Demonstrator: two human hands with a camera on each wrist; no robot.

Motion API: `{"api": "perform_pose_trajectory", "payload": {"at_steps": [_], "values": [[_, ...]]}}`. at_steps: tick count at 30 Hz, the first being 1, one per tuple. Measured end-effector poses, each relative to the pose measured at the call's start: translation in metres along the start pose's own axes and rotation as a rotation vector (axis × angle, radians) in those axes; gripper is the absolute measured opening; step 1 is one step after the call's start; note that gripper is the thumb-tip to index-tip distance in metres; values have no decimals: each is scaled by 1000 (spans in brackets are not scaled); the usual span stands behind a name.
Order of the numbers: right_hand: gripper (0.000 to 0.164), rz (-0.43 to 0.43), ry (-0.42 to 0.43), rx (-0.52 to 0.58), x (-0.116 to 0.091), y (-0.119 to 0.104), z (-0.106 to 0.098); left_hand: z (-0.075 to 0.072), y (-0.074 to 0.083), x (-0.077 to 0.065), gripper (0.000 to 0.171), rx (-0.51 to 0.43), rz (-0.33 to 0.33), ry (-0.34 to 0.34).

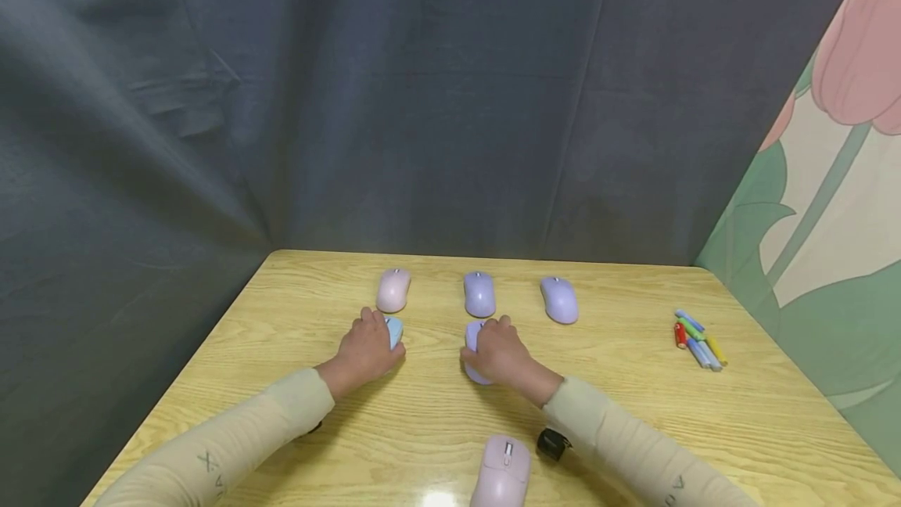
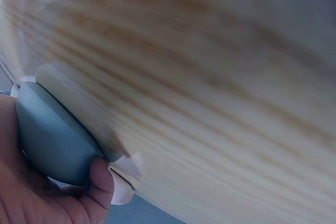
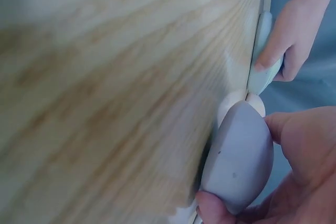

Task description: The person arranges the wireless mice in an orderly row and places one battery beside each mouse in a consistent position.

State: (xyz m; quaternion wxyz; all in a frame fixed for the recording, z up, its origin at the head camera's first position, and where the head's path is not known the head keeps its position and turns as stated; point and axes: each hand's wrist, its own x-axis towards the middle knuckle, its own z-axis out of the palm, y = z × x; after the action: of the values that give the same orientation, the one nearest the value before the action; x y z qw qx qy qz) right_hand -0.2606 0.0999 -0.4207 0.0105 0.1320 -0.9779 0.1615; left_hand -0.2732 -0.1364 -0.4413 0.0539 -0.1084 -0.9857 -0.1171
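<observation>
My left hand grips a light blue computer mouse on the left of the table. In the left wrist view the thumb and fingers curl about the sides of this blue mouse. To the right, my right hand holds a lilac mouse by its sides. The right wrist view shows the lilac mouse between thumb and fingers, very close to the wood surface. Behind the hands lie a pale pink mouse, a purple mouse and another purple mouse.
Near the front edge of the wooden table lies a pink mouse, with a small black object beside my right sleeve. Several coloured cylinders, like batteries, are heaped at the right. A dark curtain hangs behind.
</observation>
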Motion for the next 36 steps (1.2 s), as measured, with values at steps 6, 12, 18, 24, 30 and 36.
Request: {"api": "perform_pose_trajectory", "payload": {"at_steps": [6, 12, 18, 24, 30, 36], "values": [[59, 35, -24, 11, 3, 1, 3, 0, 0, 0, 56, -3, -6, 2], [61, 57, -23, 11, 6, 0, 2, 0, -1, 0, 55, -2, -3, 5], [59, 63, -31, -3, 7, -1, 2, 1, -1, 1, 55, -8, -3, -7], [62, 70, -29, -1, 7, 0, 2, 1, 0, 1, 55, 0, -9, -11], [64, 60, -20, -4, 7, 0, 2, 0, 0, 0, 56, 3, -14, -18], [66, 42, -11, -10, 6, 0, 3, 0, 0, 0, 57, 9, -10, -20]]}}
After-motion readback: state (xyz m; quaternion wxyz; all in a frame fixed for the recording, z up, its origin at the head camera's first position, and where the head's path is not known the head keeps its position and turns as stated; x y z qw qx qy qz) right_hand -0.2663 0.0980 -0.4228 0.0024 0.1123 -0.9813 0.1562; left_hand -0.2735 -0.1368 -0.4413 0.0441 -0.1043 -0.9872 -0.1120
